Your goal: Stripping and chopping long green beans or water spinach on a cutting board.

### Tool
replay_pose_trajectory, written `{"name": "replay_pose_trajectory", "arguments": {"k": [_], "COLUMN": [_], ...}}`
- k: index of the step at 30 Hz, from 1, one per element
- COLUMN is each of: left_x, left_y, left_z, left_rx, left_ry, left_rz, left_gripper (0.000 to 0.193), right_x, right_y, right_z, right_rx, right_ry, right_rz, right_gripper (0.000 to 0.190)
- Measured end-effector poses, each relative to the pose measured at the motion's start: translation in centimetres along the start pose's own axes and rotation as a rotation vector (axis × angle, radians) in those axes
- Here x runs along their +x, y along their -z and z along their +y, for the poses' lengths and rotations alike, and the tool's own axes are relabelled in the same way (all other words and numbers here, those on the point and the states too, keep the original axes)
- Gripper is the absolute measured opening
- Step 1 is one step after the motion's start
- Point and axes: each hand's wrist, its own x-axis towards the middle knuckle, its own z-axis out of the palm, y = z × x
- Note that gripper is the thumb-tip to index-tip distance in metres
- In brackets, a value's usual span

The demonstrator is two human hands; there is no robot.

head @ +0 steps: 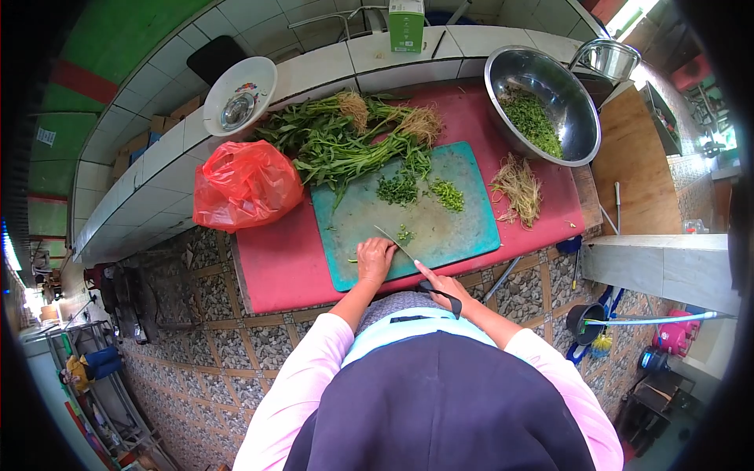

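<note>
My right hand point(445, 285) grips a knife point(396, 242), its blade pointing up and left over a green cutting board point(353, 224). Beside the blade my left hand point(375, 258) rests on the board with its fingers drawn together; whether stems lie under them I cannot tell. A few chopped green bits point(405, 235) are just beyond the blade. Farther up the board are a pile of chopped leaves point(397, 189) and a pile of chopped stems point(447, 195). Bundles of leafy greens with roots point(359, 150) overlap the board's far edge.
A red plastic bag point(247, 185) stands left on the red-covered table point(277, 282), below a white bowl point(262, 76). Cut roots point(521, 191) lie right of the board. A steel bowl point(580, 103) holds chopped greens at the far right. A green box point(406, 29) stands on the tiled ledge.
</note>
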Motion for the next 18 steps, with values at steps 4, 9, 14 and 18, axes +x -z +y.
{"name": "replay_pose_trajectory", "arguments": {"k": [4, 9, 14, 18], "left_x": [-0.2, -0.5, -0.8, -0.8], "left_y": [0.1, 0.5, 1.5, 1.3], "left_z": [0.0, -0.2, -0.2, -0.6], "left_rx": [0.082, 0.152, 0.133, 0.071], "left_ry": [-0.053, -0.183, -0.232, -0.204], "left_rz": [0.023, -0.004, -0.021, -0.061], "left_gripper": [0.01, 0.009, 0.013, 0.015], "right_x": [0.6, 0.0, -0.4, -0.6], "right_y": [-0.3, -0.4, 0.4, 1.2], "right_z": [-0.3, 0.3, -0.1, -0.3], "right_rx": [0.007, -0.007, -0.054, -0.082], "right_ry": [0.019, -0.001, -0.044, 0.0], "right_rz": [0.057, 0.013, -0.03, 0.054], "right_gripper": [0.081, 0.076, 0.074, 0.077]}}
